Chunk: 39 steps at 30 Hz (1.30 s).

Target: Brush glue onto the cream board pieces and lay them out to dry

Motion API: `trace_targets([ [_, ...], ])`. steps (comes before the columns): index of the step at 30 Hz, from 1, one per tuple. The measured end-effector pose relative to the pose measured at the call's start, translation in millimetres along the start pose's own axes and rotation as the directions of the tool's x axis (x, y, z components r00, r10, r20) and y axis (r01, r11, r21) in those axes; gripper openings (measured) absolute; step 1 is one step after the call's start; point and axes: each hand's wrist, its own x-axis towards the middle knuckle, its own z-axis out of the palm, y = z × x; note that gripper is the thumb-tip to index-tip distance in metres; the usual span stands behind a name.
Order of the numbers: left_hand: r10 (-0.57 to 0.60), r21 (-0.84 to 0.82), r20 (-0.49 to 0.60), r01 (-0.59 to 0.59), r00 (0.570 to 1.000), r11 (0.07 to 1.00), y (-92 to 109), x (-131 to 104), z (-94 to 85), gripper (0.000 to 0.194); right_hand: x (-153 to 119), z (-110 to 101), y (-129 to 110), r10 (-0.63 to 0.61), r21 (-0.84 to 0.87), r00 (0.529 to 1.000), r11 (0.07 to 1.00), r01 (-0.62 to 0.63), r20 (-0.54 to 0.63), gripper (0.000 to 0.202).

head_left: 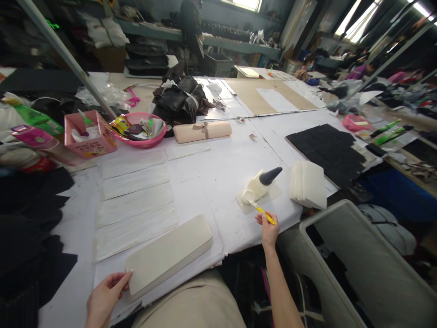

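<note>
My right hand (269,228) is closed around the yellow handle of a brush (265,215). The brush's tip reaches into the opening of a cream-coloured bottle (256,186) with a dark cone-shaped cap, lying tilted on a small clear sheet. At the lower left, my left hand (109,289) pinches the near left corner of a stack of long, pale grey boards (169,255) between thumb and fingers. Beyond that stack, several white strips (136,207) lie in a row on the white-covered table (225,182).
A stack of white pads (308,182) stands right of the bottle, with black sheets (326,152) behind it. A grey bin (368,255) is at the right. Along the back are a pink basket (146,145), a pink box (90,148) and a beige roll (203,132). Black pieces (34,237) lie left.
</note>
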Motion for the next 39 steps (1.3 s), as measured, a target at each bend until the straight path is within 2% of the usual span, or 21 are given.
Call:
trace_targets([
  [4,0.034,0.058,-0.054,-0.03,0.998,0.998,-5,0,1.6,0.056,-6,-5,-2,0.029,0.106,1.0,0.994,-0.028,-0.009,0.039],
  [7,0.045,0.082,-0.078,-0.039,0.996,0.996,-10,3,2.3,0.056,-5,-4,-4,0.024,0.104,0.999,0.994,-0.027,0.023,0.04],
  [9,0.062,0.098,-0.084,-0.054,0.995,0.994,-14,5,2.5,0.054,-1,-1,-5,-0.031,0.035,0.998,0.999,0.029,0.059,0.039],
  [11,0.085,0.121,-0.093,-0.074,0.992,0.99,-18,8,2.6,0.051,3,1,-5,-0.155,-0.103,0.981,0.98,0.168,0.121,0.036],
  [13,0.112,0.162,-0.112,-0.093,0.987,0.982,-21,11,2.6,0.048,7,2,-6,-0.32,-0.281,0.916,0.881,0.381,0.24,0.034],
  [16,0.157,0.211,-0.145,-0.124,0.977,0.97,-22,13,3.1,0.042,10,-2,-4,-0.454,-0.455,0.76,0.615,0.645,0.464,0.034],
  [19,0.185,0.186,-0.141,-0.157,0.973,0.97,-19,8,4.2,0.04,9,-11,0,-0.446,-0.491,0.659,0.442,0.751,0.606,0.034],
  [21,0.191,0.127,-0.123,-0.175,0.974,0.976,-14,1,5.1,0.039,3,-18,3,-0.446,-0.493,0.629,0.391,0.777,0.637,0.035],
  [22,0.176,0.085,-0.108,-0.168,0.978,0.982,-11,-2,5.6,0.039,-1,-21,3,-0.455,-0.495,0.628,0.386,0.778,0.631,0.035],
  [24,0.18,0.003,-0.082,-0.18,0.98,0.984,-7,-6,6.3,0.036,-14,-23,1,-0.478,-0.457,0.627,0.431,0.778,0.616,0.035],
  [26,0.187,-0.062,-0.057,-0.19,0.981,0.98,-5,-7,6.4,0.033,-36,-21,-7,-0.484,-0.368,0.647,0.552,0.748,0.589,0.033],
  [27,0.183,-0.092,-0.041,-0.187,0.982,0.978,-5,-6,6.2,0.033,-50,-18,-13,-0.465,-0.314,0.677,0.639,0.703,0.57,0.032],
  [30,0.152,-0.171,0.023,-0.146,0.988,0.975,-8,-2,4.4,0.031,-101,1,-28,-0.272,-0.152,0.794,0.899,0.411,0.544,0.033],
  [31,0.143,-0.19,0.046,-0.132,0.989,0.973,-9,-1,3.5,0.03,-119,10,-31,-0.182,-0.109,0.803,0.95,0.292,0.568,0.034],
  [33,0.137,-0.221,0.09,-0.114,0.987,0.969,-11,1,1.3,0.029,-156,32,-34,-0.047,-0.059,0.758,0.992,0.113,0.651,0.034],
  [35,0.139,-0.245,0.129,-0.105,0.982,0.964,-11,3,-0.8,0.027,-190,54,-31,0.031,-0.052,0.668,0.999,0.012,0.744,0.033],
  [37,0.144,-0.257,0.155,-0.101,0.977,0.961,-11,5,-2.3,0.024,-219,75,-27,0.075,-0.069,0.57,0.997,-0.032,0.819,0.031],
  [39,0.146,-0.257,0.168,-0.099,0.975,0.961,-11,7,-3.4,0.021,-241,94,-24,0.093,-0.087,0.491,0.996,-0.035,0.866,0.03],
])
